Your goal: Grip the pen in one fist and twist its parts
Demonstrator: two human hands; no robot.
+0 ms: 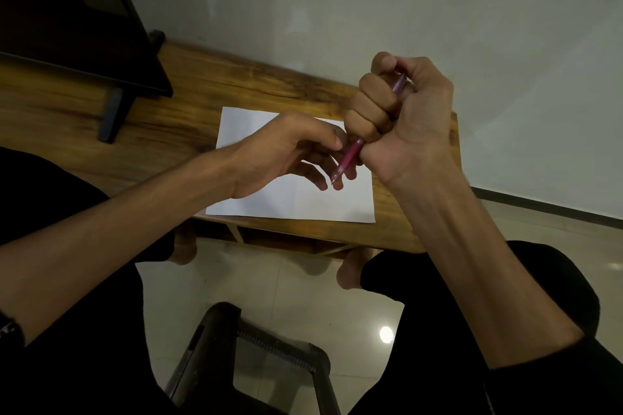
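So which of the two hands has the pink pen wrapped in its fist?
The right hand: its fingers curl fully round the pink pen, tip pointing down. The left hand stays loose beside the tip, above the white paper.

Head view, steeply down, close over table [276, 84].

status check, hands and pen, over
Right hand fisted round pink pen, tip down. Left hand open beside the tip, above white paper. Nothing in the way.
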